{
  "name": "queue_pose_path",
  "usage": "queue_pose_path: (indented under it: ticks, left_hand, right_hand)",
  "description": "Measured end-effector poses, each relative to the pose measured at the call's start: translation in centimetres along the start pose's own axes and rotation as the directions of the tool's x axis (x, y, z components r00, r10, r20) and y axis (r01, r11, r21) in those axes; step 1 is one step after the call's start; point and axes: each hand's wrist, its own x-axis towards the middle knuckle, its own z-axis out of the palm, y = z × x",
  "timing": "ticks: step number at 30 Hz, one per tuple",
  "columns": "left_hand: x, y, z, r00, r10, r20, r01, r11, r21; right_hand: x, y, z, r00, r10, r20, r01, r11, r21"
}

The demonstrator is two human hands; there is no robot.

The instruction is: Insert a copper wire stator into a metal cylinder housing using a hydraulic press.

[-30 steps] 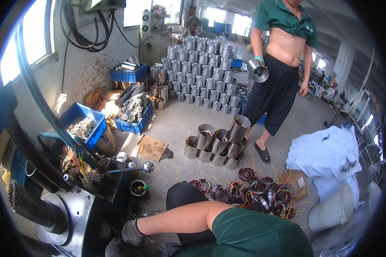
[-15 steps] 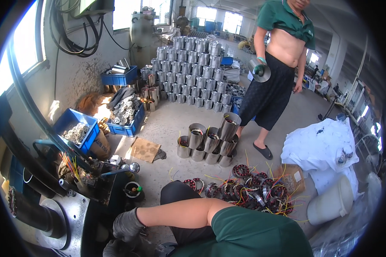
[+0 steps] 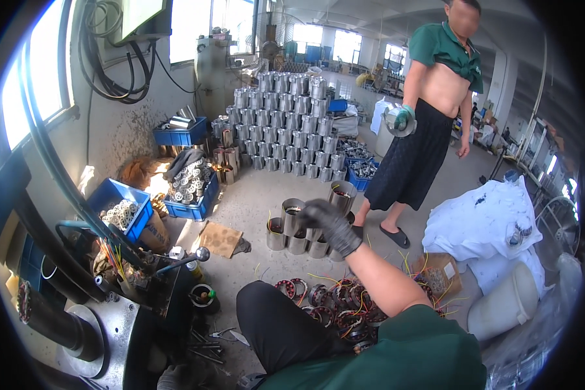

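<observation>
My right hand [image 3: 330, 227], in a dark grey glove, stretches out over a small stack of open metal cylinders on the floor. Its fingers are loosely bent and nothing shows in them. Left of it stands an upper metal cylinder [image 3: 291, 218], and a lower cylinder [image 3: 275, 238] with wires inside sits at the stack's left end. Whether the fingers touch a cylinder I cannot tell. Low down, my left hand [image 3: 173, 377], also gloved, is beside the machine base [image 3: 114, 331]; its fingers are hidden in shadow and by the picture's edge.
Wired rings [image 3: 351, 322] lie heaped under my right arm. A co-worker [image 3: 429, 110] stands beyond, holding a metal cylinder [image 3: 400, 121]. Metal housings [image 3: 286, 123] are piled at the back. A lever [image 3: 182, 257], a blue bin [image 3: 120, 208] and a white bucket [image 3: 504, 302] are nearby.
My right hand has left the spot beside my left hand at the machine and swung up and right over the cylinder stack. Tools on the floor have come into sight. The co-worker has shifted slightly.
</observation>
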Motion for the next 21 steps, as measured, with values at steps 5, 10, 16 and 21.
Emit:
queue_pose_path:
  ticks: [5, 10, 16, 21]
  left_hand:
    - [-0.6, 1.3, -0.5, 1.0, 0.004, -0.013, -0.004, 1.0, 0.002]
    - [-1.0, 1.9, -1.0, 1.0, -0.024, -0.014, 0.024, 1.0, -0.021]
    - [-1.4, 2.4, -1.3, 0.997, -0.06, -0.046, 0.061, 0.998, 0.01]
    - [-1.8, 2.9, -1.8, 0.994, -0.107, -0.015, 0.105, 0.989, -0.108]
  right_hand:
    - [3.4, -5.1, -11.9, 0.746, -0.093, -0.66, 0.296, 0.933, 0.203]
    - [6.9, -10.0, -16.3, 0.595, -0.157, -0.788, 0.366, 0.926, 0.092]
    - [8.9, -10.5, -16.5, 0.62, -0.186, -0.762, 0.343, 0.938, 0.05]
    - [8.9, -9.1, -14.7, 0.529, -0.322, -0.785, 0.487, 0.873, -0.03]
